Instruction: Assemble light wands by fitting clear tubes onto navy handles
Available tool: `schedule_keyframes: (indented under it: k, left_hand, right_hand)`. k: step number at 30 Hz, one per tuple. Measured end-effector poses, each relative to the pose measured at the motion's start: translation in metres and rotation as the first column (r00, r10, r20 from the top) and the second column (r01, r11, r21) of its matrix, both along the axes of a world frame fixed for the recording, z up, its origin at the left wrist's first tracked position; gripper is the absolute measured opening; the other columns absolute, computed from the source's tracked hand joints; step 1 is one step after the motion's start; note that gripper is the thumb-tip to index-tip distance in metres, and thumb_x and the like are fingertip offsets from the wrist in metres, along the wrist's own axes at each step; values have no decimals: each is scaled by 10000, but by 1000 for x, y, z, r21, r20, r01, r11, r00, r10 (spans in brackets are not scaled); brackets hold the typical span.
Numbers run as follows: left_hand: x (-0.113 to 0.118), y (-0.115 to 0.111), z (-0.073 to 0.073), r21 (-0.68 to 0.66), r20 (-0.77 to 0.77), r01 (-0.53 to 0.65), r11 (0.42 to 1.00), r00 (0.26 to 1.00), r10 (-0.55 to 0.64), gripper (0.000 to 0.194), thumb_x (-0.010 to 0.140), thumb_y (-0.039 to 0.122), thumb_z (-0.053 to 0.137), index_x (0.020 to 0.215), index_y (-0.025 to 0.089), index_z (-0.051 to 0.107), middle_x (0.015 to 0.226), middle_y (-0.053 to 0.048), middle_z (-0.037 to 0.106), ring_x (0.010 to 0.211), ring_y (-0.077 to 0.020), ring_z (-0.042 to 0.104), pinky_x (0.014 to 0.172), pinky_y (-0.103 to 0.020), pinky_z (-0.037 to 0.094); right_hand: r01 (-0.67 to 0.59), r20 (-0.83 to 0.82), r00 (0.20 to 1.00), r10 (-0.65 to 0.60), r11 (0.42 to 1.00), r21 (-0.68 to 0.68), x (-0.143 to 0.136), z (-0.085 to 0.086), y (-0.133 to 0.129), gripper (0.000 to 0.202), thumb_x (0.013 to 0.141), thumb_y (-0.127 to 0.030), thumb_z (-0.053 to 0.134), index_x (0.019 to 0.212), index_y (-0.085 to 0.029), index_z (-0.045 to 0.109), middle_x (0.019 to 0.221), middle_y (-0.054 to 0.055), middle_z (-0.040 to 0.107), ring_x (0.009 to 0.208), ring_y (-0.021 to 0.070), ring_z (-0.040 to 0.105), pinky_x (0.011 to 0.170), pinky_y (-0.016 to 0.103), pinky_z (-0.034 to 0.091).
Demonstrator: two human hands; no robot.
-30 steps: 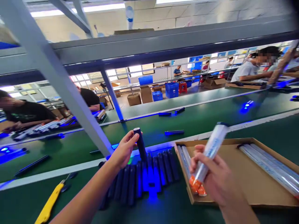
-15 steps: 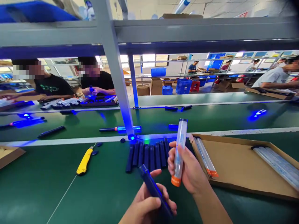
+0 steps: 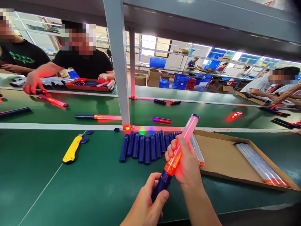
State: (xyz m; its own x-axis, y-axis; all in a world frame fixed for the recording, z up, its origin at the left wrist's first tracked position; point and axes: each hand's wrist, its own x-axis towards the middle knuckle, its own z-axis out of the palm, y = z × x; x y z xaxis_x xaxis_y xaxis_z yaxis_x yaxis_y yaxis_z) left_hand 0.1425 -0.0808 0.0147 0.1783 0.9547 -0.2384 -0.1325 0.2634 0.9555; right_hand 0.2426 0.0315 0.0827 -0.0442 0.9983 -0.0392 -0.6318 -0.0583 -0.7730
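My left hand (image 3: 150, 201) is closed around a dark blue light-stick handle (image 3: 162, 183). My right hand (image 3: 184, 160) grips a clear tube (image 3: 188, 130) with a dark end cap and an orange band. The tube's orange end meets the top of the handle, and the tube glows red. Whether the two are fully joined I cannot tell. Just beyond my hands, a row of dark blue handles (image 3: 147, 149) lies side by side on the green work surface, its right end partly hidden by my right hand.
At right, a shallow cardboard tray (image 3: 218, 157) holds clear tubes (image 3: 261, 163). A yellow utility knife (image 3: 72, 149) lies left, near dark round caps (image 3: 84, 140). A grey post (image 3: 117, 62) rises ahead. On the belt beyond lies a lit stick (image 3: 107, 117). Co-workers sit opposite.
The handle and tube, apart before, now meet end to end, and the tube has turned from clear to glowing red. The light has shifted from blue to red. A co-worker opposite now reaches to the belt.
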Motion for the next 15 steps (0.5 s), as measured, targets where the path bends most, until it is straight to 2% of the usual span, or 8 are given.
schedule_keyframes:
  k: [8,12,15]
  left_hand:
    - [-1,-1,7,11,-105,-24,1000,994,25,551,929,605,514,1315,213,509,811,-2,565,531,-89,485,443,-195,381]
    - [3,-1,1,-17,12,-17,1000,1000,17,564,918,626,520,1293,205,523,718,28,549,442,-66,424,397,-185,346]
    - [9,-1,-4,-70,119,-23,997,992,31,600,886,690,513,1235,203,530,652,63,494,370,-47,348,346,-180,285]
  right_hand:
    - [-3,85,996,-6,994,105,4,10,-7,213,904,-405,679,914,-247,537,644,-72,486,447,76,447,384,197,367]
    - [-35,16,999,35,998,58,6,7,-5,210,902,-397,681,893,-244,538,631,-77,462,444,67,414,370,179,340]
    - [25,-71,997,-25,1000,6,4,3,-5,265,902,-413,679,813,-223,518,627,-77,437,454,59,393,369,170,339]
